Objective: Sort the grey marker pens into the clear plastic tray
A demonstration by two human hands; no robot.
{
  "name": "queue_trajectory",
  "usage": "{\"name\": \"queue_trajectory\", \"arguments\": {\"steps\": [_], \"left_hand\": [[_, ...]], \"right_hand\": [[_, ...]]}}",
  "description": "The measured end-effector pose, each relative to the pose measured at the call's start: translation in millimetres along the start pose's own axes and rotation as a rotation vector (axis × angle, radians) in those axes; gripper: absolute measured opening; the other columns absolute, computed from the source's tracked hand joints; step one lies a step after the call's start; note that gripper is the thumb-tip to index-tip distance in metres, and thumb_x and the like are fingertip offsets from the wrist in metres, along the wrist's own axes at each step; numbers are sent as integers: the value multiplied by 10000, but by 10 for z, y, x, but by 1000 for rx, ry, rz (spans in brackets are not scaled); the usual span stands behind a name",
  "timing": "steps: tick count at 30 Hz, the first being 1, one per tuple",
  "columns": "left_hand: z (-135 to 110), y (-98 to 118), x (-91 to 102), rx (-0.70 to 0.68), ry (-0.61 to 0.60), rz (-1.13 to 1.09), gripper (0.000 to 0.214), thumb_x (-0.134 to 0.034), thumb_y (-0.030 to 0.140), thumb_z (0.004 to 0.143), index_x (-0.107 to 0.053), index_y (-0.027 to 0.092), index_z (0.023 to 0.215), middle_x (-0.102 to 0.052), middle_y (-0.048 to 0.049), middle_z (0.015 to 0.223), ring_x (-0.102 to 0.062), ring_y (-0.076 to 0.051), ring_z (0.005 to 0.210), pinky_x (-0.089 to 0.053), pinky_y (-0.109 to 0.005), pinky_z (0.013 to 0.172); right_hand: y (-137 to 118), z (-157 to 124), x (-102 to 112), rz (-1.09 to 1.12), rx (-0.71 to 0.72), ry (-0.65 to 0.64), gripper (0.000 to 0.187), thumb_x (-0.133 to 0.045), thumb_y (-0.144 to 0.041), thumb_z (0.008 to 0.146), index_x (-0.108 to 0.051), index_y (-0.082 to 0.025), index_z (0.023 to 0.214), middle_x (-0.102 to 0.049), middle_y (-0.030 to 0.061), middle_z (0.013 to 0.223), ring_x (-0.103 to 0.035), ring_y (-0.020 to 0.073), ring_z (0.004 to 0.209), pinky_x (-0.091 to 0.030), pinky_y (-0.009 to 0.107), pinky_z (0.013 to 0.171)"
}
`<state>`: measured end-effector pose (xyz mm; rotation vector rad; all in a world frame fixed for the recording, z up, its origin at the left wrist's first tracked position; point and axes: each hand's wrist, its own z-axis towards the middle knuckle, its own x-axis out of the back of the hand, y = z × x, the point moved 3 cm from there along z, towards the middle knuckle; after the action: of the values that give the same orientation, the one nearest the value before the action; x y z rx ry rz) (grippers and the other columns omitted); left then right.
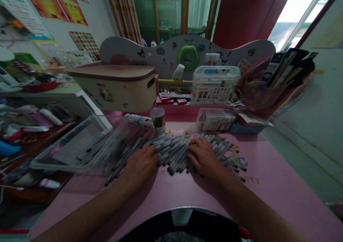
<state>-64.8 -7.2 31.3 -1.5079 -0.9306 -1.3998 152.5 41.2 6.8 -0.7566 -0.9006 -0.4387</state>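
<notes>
A heap of slim grey pens (171,152) with dark ends lies loosely across the pink desk. My left hand (143,163) is at the heap's left side, its fingers close together and curled down on pens; the fingertips are partly hidden. Over the right part of the heap, my right hand (205,158) bends its fingers around some pens, thumb on the near side. A clear plastic bin (66,145) lies tilted on the left, with more pens in and beside its mouth. Behind the heap stands a clear lidded cup (157,117).
A cream storage box (115,88) with a brown lid sits on the back ledge beside a clear carry case (215,86) and a green clock (188,58). Another clear box (215,119) stands back right. Cluttered shelves (40,127) adjoin the pink desk (278,184).
</notes>
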Motion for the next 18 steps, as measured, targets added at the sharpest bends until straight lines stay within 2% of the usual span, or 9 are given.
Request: {"name": "queue_trajectory", "arguments": {"steps": [4,7,10,12,15,17,18], "left_hand": [[13,65,-11,15,84,-24,174,-507,109,839,-669,164,804,-660,-104,904,-594,-274,884,-473,-405,794],[37,168,37,-8,139,-21,126,-539,115,839,-651,164,868,-682,-92,878,-609,-264,843,-471,-390,758],[105,298,114,-93,144,-26,130,-563,101,845,-642,179,911,-691,-58,820,-618,-240,773,-456,-355,682],[167,377,175,-195,210,-51,116,-590,130,855,-644,188,941,-695,-48,838,-618,-235,789,-452,-352,683],[248,433,264,-308,387,-95,75,-604,183,877,-645,198,938,-701,-36,850,-612,-225,831,-451,-392,814],[282,415,332,-277,551,-143,99,-583,190,896,-644,215,970,-715,-43,954,-608,-231,945,-370,-467,998],[294,391,369,-221,638,-196,145,-578,196,899,-636,225,1029,-704,-59,1069,-586,-246,1050,-297,-507,1072]], "right_hand": [[-50,-9,-3,55,14,15,159,-585,-147,876,-671,-172,1008,-629,113,1064,-521,275,1022,-429,477,922],[-149,-26,17,130,68,84,334,-563,-166,888,-588,-160,1220,-605,141,1192,-505,285,1128,-414,497,993],[-255,-52,-12,177,147,118,499,-577,-207,886,-464,-141,1367,-571,167,1289,-487,290,1206,-389,505,1049],[-280,-66,-74,184,148,87,492,-568,-206,887,-467,-137,1363,-597,165,1264,-520,282,1177,-406,488,1040],[-239,-68,-141,201,58,39,391,-476,-168,915,-525,-132,1301,-646,161,1193,-581,267,1101,-451,451,985],[-191,-55,-113,248,-30,50,351,-424,-177,940,-548,-140,1266,-662,155,1163,-605,261,1064,-461,432,951],[-166,-45,-81,294,-84,64,329,-412,-195,952,-559,-154,1243,-668,142,1143,-612,254,1043,-461,419,937]]}}
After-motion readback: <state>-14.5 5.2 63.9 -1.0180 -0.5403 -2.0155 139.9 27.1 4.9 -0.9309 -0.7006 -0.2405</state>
